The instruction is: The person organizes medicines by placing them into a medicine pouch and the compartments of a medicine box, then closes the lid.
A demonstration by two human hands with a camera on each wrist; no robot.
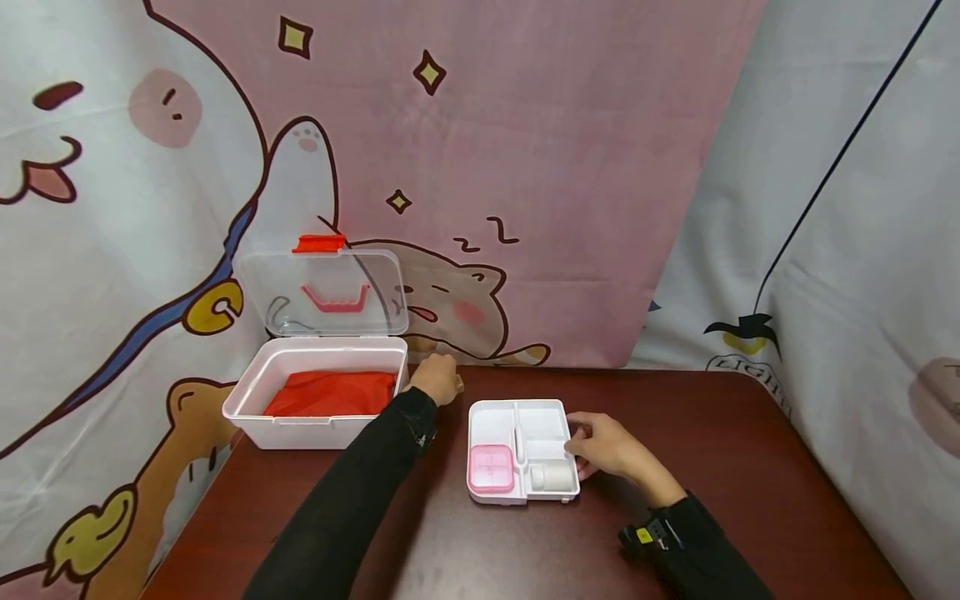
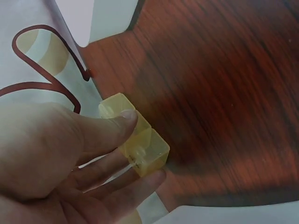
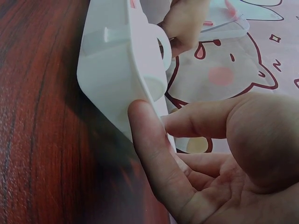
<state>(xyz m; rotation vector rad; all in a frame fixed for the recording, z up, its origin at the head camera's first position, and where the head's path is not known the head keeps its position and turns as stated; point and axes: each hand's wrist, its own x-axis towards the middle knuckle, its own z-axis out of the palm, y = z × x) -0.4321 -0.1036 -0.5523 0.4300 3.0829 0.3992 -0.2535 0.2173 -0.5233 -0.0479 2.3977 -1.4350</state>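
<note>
My left hand (image 1: 435,379) is beside the white bin at the back of the table. In the left wrist view it pinches a small translucent yellow pill box (image 2: 156,151), a row of lidded compartments, between thumb and fingers. My right hand (image 1: 609,446) grips the right edge of a white divided box (image 1: 491,421) on the table, with thumb and fingers on either side of its wall in the right wrist view. A pink square case (image 1: 491,468) lies in the divided box's near left compartment. A white cylindrical container (image 1: 553,477) lies on its side in the near right one.
A white storage bin (image 1: 315,427) with its clear lid (image 1: 330,321) raised stands at the back left, with red cloth (image 1: 333,393) inside. The brown table (image 1: 712,467) meets a cartoon-printed curtain (image 1: 570,208) behind it and on both sides.
</note>
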